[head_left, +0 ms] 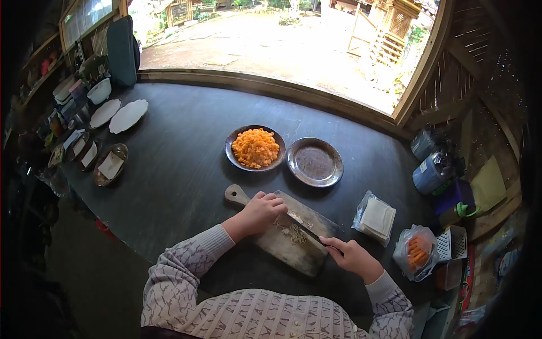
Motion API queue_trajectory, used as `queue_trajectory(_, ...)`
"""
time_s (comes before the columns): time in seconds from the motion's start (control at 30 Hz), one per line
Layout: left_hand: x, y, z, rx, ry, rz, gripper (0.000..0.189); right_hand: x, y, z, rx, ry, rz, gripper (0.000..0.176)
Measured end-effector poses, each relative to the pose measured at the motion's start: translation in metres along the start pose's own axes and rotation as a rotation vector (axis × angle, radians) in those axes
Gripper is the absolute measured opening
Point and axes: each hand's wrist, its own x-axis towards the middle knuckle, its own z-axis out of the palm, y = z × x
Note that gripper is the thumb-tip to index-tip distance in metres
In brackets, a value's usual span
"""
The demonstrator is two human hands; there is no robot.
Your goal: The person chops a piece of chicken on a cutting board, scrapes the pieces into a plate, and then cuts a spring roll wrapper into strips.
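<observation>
A wooden cutting board (269, 244) with a round handle lies at an angle on the dark table. Pale shredded or chopped bits (297, 233) are spread over its middle. My right hand (353, 257) is closed round the handle of a knife (307, 229), whose blade crosses the board over the bits. My left hand (263, 212) is at the blade's far end, its fingers together; whatever lies under them is hidden. Beyond the board stand a bowl (228, 151) heaped with diced orange pieces (255, 148) and an empty metal plate (315, 162).
A packet of pale square sheets (376, 219) and a plastic bag of orange sticks (416, 252) lie at the right, near a white basket (451, 244) and containers (432, 174). White plates (129, 116) and brown oval dishes (111, 165) are at the left.
</observation>
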Motion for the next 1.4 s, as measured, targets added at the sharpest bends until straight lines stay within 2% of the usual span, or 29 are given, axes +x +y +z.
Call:
queue_trajectory(0.27, 0.001, 0.0, -0.002, 0.017, -0.027, 0.005, 0.035, -0.001, 0.02, 0.013, 0.013, 0.056, -0.04, 0.03)
queue_trajectory(0.37, 0.0, -0.002, -0.001, 0.06, 0.022, 0.048, 0.034, 0.0, 0.021, 0.012, 0.002, 0.043, -0.051, 0.03)
queue_trajectory(0.47, 0.0, -0.001, -0.002, 0.062, 0.03, 0.045, 0.029, -0.001, 0.012, 0.003, 0.013, 0.027, -0.049, 0.031)
queue_trajectory(0.53, 0.0, -0.003, 0.0, 0.038, 0.129, 0.047, 0.022, 0.0, 0.008, 0.0, 0.014, 0.036, -0.05, 0.031)
queue_trajectory(0.67, 0.003, -0.003, 0.0, 0.032, 0.14, 0.047, 0.017, 0.001, 0.011, -0.002, 0.001, 0.04, -0.033, 0.031)
queue_trajectory(0.9, 0.006, -0.003, 0.002, -0.046, 0.046, -0.023, 0.017, 0.006, 0.013, 0.0, 0.04, 0.042, -0.041, 0.03)
queue_trajectory(1.0, 0.004, -0.003, 0.0, -0.069, 0.024, -0.037, 0.018, 0.005, 0.014, 0.001, -0.041, 0.008, 0.001, 0.03)
queue_trajectory(1.07, 0.006, -0.003, -0.003, -0.076, 0.01, -0.035, 0.019, 0.004, 0.02, 0.008, -0.008, 0.074, -0.063, 0.029)
queue_trajectory(1.17, 0.004, -0.002, -0.005, -0.058, -0.007, -0.034, 0.019, 0.003, 0.017, 0.01, -0.092, 0.075, -0.033, 0.029)
queue_trajectory(1.27, 0.003, -0.003, -0.007, 0.015, 0.0, -0.001, 0.02, 0.001, 0.015, 0.009, -0.161, 0.082, -0.046, 0.029)
queue_trajectory(1.4, 0.004, -0.005, -0.006, -0.015, 0.107, 0.041, 0.018, 0.002, 0.011, 0.001, -0.154, 0.084, -0.05, 0.029)
